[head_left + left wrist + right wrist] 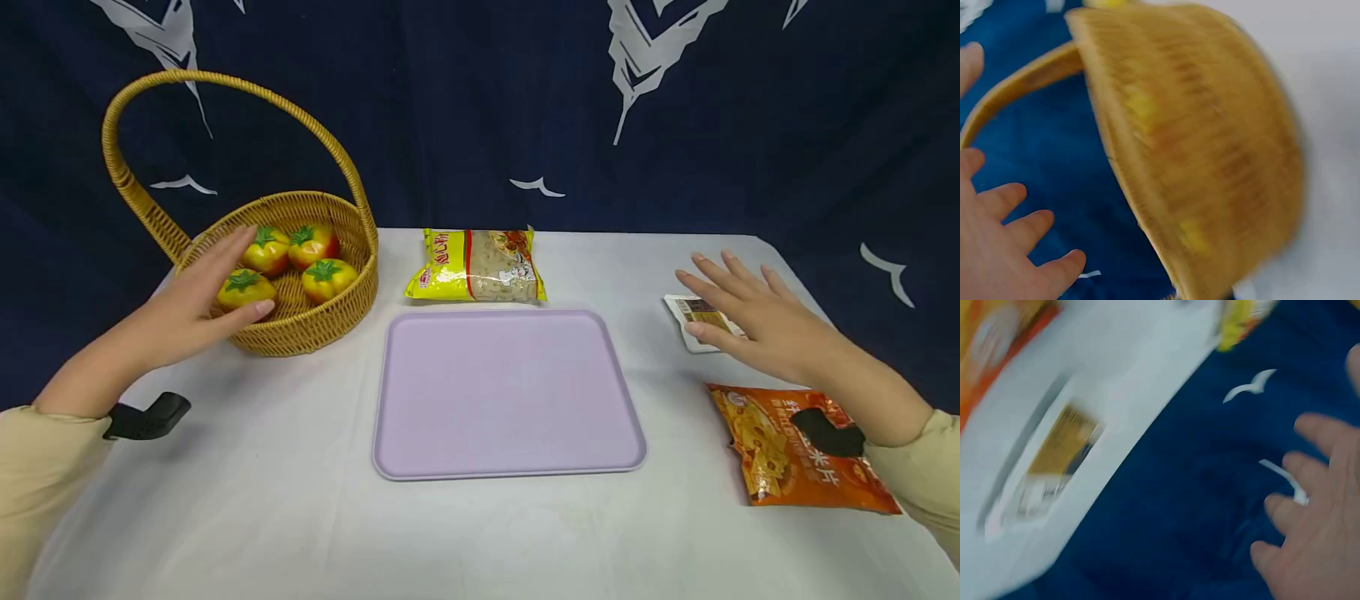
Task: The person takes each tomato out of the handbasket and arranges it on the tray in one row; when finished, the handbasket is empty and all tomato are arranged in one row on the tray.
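My left hand [197, 304], fingers extended and thumb spread, hovers at the near left of a wicker basket [330, 329] with a tall arched handle. Inside the basket lie several yellow-red fruits [321, 281] with green leafy tops that look like persimmons or tomatoes. In the left wrist view the basket [1210, 137] appears blurred beside the spread fingers. My right hand [765, 321] is held with fingers spread over the right side of the table, overlapping a small white packet [693, 310] with a brown label. Neither hand holds anything.
A lilac tray [510, 392] lies mid-table, with a yellow bag of noodles [480, 267] behind it. An orange snack bag [787, 450] lies at the right, partly under the right wrist in the head view. A dark blue curtain [480, 108] hangs behind the table.
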### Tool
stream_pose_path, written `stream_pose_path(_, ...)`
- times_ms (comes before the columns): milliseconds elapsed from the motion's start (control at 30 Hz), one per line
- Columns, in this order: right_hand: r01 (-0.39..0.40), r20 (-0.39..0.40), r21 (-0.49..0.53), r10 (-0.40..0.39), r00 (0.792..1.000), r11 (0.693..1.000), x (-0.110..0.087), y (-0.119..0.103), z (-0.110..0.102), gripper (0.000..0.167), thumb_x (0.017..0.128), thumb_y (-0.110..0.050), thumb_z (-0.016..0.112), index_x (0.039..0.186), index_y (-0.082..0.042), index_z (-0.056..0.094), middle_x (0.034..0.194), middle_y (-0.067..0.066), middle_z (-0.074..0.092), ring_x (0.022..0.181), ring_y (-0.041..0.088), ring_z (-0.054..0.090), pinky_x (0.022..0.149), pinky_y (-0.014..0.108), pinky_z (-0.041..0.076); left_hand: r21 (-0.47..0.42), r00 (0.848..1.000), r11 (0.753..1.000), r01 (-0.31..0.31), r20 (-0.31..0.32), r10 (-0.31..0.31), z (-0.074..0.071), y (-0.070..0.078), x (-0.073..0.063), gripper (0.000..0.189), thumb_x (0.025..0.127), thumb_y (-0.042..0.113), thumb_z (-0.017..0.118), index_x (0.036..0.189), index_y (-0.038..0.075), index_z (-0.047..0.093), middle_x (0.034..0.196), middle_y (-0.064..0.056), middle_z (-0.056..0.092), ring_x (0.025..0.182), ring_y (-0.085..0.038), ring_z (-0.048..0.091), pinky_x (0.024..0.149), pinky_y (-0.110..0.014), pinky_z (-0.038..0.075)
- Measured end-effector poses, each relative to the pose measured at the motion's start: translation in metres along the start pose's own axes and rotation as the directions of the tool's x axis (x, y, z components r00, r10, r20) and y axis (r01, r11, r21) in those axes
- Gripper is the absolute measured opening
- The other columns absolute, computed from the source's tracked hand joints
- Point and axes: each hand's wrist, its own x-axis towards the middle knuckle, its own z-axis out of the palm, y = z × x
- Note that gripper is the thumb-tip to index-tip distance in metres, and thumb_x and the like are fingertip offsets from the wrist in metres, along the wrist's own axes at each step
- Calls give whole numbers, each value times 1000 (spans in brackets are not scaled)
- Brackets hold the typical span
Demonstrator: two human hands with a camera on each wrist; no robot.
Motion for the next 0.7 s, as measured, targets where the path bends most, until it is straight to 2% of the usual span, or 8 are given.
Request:
stream_pose_path(100, -26, -72, 126, 36, 997, 992, -9, -16, 0, 67, 94, -29, 57, 150, -16, 23, 154, 13, 11, 139, 31, -1, 106, 54, -5, -150, 995, 989, -6, -100, -9, 1, 8, 9, 80, 92, 22, 59, 151, 26, 5, 154, -7, 7, 137, -33, 9, 104, -61, 7)
stream_pose_path(200, -55, -122, 255, 89, 989, 965, -22, -36, 5, 66, 93, -24, 60, 149, -18, 26, 153, 12, 15, 138, 33, 7, 103, 62, 9, -259, 983, 965, 27, -169, -73, 6, 11, 17, 76, 93, 22, 59, 150, 31, 10, 154, -4, 14, 136, -33, 19, 104, -59, 15)
stream_pose_path(300, -86, -156, 350, 148, 977, 933, -34, -56, 13, 65, 92, -20, 62, 148, -23, 29, 152, 9, 19, 136, 37, 18, 95, 69, 18, -359, 969, 930, 76, -194, -154, 14, 8, 27, 72, 94, 24, 57, 150, 32, 12, 152, -7, 20, 133, -34, 27, 102, -52, 28)
stream_pose_path(367, -80, -185, 394, 165, 969, 916, -39, -68, 21, 63, 92, -18, 62, 147, -24, 32, 151, 8, 24, 133, 40, 24, 94, 70, 20, -409, 962, 906, 113, -182, -203, 19, 5, 33, 71, 95, 27, 56, 151, 29, 12, 150, -11, 22, 131, -35, 30, 100, -46, 33)
stream_pose_path(433, -82, -205, 424, 183, 961, 902, -43, -79, 30, 61, 91, -17, 62, 145, -25, 35, 150, 6, 26, 132, 38, 27, 93, 69, 23, -449, 961, 880, 154, -141, -240, 23, 1, 38, 70, 96, 31, 54, 151, 25, 11, 150, -14, 21, 130, -36, 31, 100, -43, 35)
stream_pose_path(567, -61, -227, 464, 185, 956, 884, -45, -94, 53, 56, 92, -16, 62, 143, -20, 40, 149, 6, 28, 132, 37, 27, 92, 68, 25, -519, 956, 821, 237, -27, -293, 32, -5, 46, 73, 95, 40, 51, 151, 18, 10, 151, -15, 19, 133, -37, 25, 104, -50, 26)
stream_pose_path(633, -60, -232, 473, 190, 954, 879, -45, -99, 65, 54, 91, -16, 62, 141, -17, 42, 148, 9, 30, 131, 38, 28, 93, 67, 26, -522, 955, 812, 261, 14, -297, 36, -7, 49, 75, 95, 44, 50, 151, 15, 11, 151, -16, 19, 134, -37, 22, 105, -53, 22)
stream_pose_path(700, -65, -226, 476, 193, 955, 877, -44, -104, 76, 52, 91, -16, 63, 139, -14, 45, 146, 12, 33, 129, 40, 31, 93, 65, 28, -507, 956, 819, 269, 38, -291, 39, -9, 52, 74, 95, 44, 50, 151, 13, 13, 149, -17, 22, 133, -37, 23, 105, -53, 22)
